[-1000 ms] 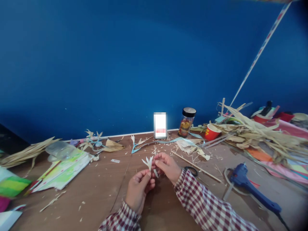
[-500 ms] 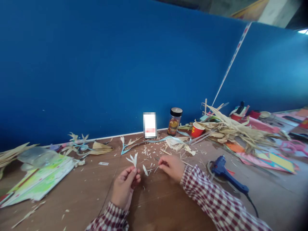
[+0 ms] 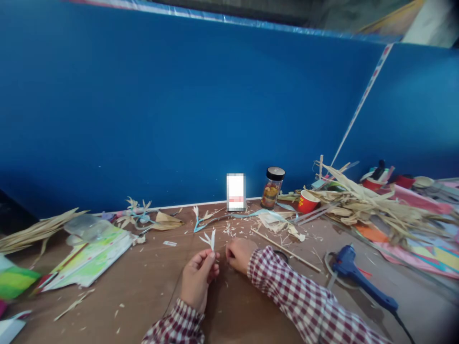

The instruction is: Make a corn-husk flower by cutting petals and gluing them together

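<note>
Low over the brown table, my left hand (image 3: pixel 198 277) pinches a small flower of pale corn-husk petals (image 3: pixel 212 241) between thumb and fingers, petals pointing up. Close to its right is my right hand (image 3: pixel 241 254), its fingers curled together and turned down at the tabletop. Whatever those fingers grip, if anything, is hidden. Behind the hands lie scattered pale husk snippets (image 3: pixel 233 229) and a stem wrapped in light blue with white petals (image 3: pixel 196 222). A thin wooden stick (image 3: pixel 287 251) rests beyond my right wrist, with a dark loop, partly covered by the sleeve, beside it.
A blue glue gun (image 3: pixel 362 277) with its cord lies at right. Farther back stand a black-lidded jar (image 3: pixel 272 188), a red paper cup (image 3: pixel 307 201) and a heap of dry husks (image 3: pixel 358 203). Painted paper (image 3: pixel 96 260) and more husks (image 3: pixel 43 231) lie left, before a blue partition (image 3: pixel 179 105).
My right hand has moved left, closer to the left hand, and its fingers are more curled. The loose petal between the hands no longer shows. The view has shifted left.
</note>
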The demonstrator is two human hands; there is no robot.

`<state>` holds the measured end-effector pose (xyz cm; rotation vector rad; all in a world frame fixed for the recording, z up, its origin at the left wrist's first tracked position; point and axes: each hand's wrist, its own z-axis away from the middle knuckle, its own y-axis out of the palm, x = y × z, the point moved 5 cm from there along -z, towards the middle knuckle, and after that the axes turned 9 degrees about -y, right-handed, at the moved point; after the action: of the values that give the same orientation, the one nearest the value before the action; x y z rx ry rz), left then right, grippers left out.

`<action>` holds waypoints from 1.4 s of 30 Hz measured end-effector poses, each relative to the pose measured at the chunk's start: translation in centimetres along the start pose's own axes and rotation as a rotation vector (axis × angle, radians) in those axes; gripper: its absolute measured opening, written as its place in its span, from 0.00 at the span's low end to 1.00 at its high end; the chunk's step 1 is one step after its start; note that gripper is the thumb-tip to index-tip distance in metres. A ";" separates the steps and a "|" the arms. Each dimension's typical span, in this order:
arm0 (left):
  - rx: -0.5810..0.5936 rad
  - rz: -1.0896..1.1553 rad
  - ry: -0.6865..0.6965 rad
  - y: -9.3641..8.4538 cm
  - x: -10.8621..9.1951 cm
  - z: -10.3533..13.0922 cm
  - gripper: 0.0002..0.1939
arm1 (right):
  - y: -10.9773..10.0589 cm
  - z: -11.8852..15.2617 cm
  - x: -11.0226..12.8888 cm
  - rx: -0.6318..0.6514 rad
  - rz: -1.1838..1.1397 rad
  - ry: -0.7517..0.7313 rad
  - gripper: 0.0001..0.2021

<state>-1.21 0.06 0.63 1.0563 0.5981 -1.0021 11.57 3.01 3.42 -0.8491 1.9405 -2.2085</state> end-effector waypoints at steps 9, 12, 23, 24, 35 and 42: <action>-0.003 0.007 -0.010 -0.3 0.5 -0.3 0.15 | -0.3 0.7 -0.1 -0.013 0.049 0.045 0.11; 0.012 0.013 -0.017 -0.2 0.5 -0.3 0.15 | -1.1 1.0 -0.9 -0.046 0.036 0.054 0.09; 0.008 -0.001 -0.008 0.0 0.3 0.0 0.15 | -0.7 0.6 0.4 0.030 0.060 -0.012 0.02; 0.008 -0.005 -0.007 0.0 0.3 0.0 0.15 | -0.6 0.5 0.6 0.037 0.058 -0.024 0.02; 0.003 0.013 -0.023 0.0 0.8 0.1 0.14 | -1.5 1.1 0.2 -0.211 -0.464 -0.104 0.09; 0.018 0.018 -0.057 -0.1 1.1 -0.4 0.12 | -0.4 1.1 0.1 -0.429 -1.234 -0.082 0.06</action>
<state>-0.75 -0.06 -0.47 1.0433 0.5332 -1.0205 12.14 2.08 3.86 -2.7141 2.1295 -2.0100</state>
